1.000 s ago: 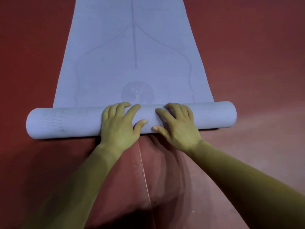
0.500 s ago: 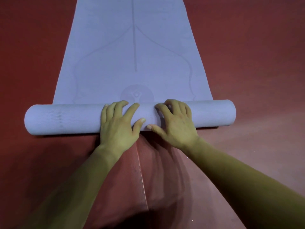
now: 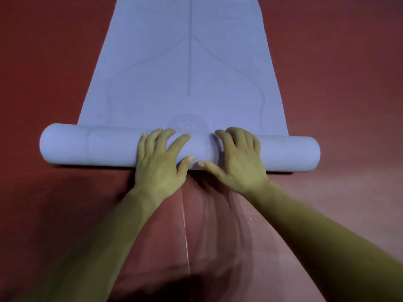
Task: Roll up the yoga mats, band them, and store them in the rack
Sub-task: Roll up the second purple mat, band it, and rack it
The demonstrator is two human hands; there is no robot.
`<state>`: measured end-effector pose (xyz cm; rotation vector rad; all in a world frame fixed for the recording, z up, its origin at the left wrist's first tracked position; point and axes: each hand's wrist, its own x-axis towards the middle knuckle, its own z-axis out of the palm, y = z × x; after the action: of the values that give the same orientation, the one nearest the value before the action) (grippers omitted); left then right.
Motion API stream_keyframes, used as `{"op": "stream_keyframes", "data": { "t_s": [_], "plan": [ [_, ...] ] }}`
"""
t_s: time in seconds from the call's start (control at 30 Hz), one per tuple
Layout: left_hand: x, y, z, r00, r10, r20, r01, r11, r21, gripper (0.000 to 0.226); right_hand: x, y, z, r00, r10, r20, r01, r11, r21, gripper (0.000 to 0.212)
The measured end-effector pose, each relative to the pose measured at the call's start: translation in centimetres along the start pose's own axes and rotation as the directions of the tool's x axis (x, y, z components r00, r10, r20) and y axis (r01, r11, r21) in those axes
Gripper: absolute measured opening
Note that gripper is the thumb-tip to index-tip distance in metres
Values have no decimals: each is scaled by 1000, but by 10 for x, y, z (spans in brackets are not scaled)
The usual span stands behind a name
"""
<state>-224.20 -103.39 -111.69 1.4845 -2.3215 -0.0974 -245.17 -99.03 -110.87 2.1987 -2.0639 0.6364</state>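
A pale lilac yoga mat (image 3: 187,62) lies on the red floor and stretches away from me, with faint alignment lines and a round emblem printed on it. Its near end is wound into a thick roll (image 3: 87,148) that lies crosswise. My left hand (image 3: 160,162) rests flat on the middle of the roll, fingers spread over its top. My right hand (image 3: 236,162) presses beside it, fingers curled over the roll, thumb at its near side. The two thumbs almost touch.
Red floor (image 3: 338,83) surrounds the mat on both sides. A thin pale seam (image 3: 185,232) runs along the floor from the roll towards me. No band and no rack are in view.
The roll has moved a little farther away along the mat and covers more of the round emblem. Both hands have moved forward with it.
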Motion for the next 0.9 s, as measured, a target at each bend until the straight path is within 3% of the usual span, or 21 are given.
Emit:
{"op": "stream_keyframes", "data": {
  "t_s": [0.27,0.37,0.57,0.77,0.83,0.9],
  "plan": [
    [15,10,10,994,-71,-81,77,995,65,52,14,17,5,997,-73,24,73,997,16,69],
    [12,13,14,994,-30,-101,33,999,31,49,25,22,4,994,-71,81,69,997,33,71],
    [42,15,18,993,-110,-44,111,994,22,48,27,24,4,993,-92,71,93,996,-10,82],
    [66,19,14,971,-222,90,218,975,45,57,38,40,10,993,-95,64,92,995,49,63],
    [66,17,7,979,-182,91,179,983,43,59,47,44,10,993,-101,57,97,993,72,63],
    [62,7,0,996,-37,86,31,997,70,59,53,46,10,992,-109,70,105,992,63,65]
  ]
}}
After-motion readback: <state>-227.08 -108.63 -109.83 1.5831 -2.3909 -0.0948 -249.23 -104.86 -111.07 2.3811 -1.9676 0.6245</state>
